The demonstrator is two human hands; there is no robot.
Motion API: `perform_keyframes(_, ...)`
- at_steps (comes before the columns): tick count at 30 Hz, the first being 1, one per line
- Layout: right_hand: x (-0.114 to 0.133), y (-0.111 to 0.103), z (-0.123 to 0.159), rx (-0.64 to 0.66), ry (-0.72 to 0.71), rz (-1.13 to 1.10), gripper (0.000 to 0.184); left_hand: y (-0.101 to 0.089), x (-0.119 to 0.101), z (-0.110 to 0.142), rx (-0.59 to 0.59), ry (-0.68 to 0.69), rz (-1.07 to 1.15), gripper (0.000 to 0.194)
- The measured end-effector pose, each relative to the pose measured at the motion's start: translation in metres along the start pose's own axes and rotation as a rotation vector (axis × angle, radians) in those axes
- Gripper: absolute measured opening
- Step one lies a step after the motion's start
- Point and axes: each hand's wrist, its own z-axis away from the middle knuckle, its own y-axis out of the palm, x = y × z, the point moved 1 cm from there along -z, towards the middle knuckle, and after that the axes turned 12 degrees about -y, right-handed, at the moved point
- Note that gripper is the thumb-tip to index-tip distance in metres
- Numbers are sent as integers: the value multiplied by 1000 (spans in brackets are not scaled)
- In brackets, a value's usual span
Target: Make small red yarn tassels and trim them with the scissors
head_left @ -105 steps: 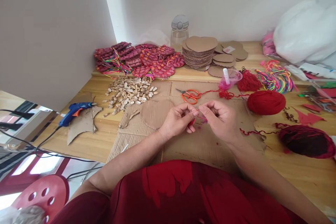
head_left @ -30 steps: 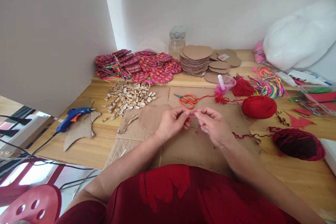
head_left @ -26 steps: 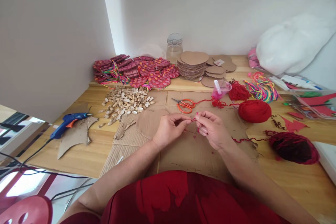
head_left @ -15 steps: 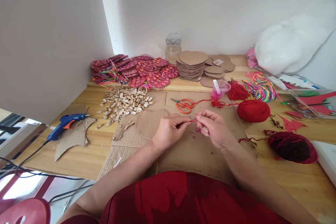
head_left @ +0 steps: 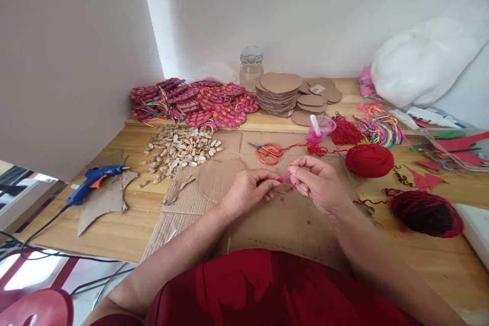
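Pinching a thin pinkish-red strand [head_left: 284,177] btwn my L hand [head_left: 252,187] & R hand [head_left: 316,182], both closed on it. Visible bit's short, looks straight, w/ a slight tilt up to the R; it's over the cardboard sheet [head_left: 267,226], nr the orange-handled scissors [head_left: 263,148].

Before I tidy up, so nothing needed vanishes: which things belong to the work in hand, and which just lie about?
Belongs, it seems: thin pinkish-red strand between left hand and right hand; brown cardboard sheet beneath.
Lying about, probably: blue glue gun, beige peanut shells, clear grey-lidded bottle.
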Motion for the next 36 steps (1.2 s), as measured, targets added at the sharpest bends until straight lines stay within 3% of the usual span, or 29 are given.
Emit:
perform_keyframes(4, 0, 2, 2, 50, 5, 52, 22, -3, -6, 5, -63, 67, -60, 19)
perform_keyframes(12, 1, 1, 2, 65, -1, 66, 22, -3, -11, 5, 7, 53, 91, 15)
perform_keyframes(15, 0, 3, 2, 68, 17, 74, 22, 0, -9, 5, -118, 103, 31, 18)
perform_keyframes(18, 0, 6, 3, 69, 58, 56, 25, 2, -11, 9, -296, 296, -133, 15)
perform_keyframes(22, 0, 10, 5, 74, 88, 45, 27, 2, -12, 12, -371, 461, -299, 13)
perform_keyframes(36, 3, 8, 4, 100, 86, 114, 21, 4, -9, 13, -448, 428, -412, 15)
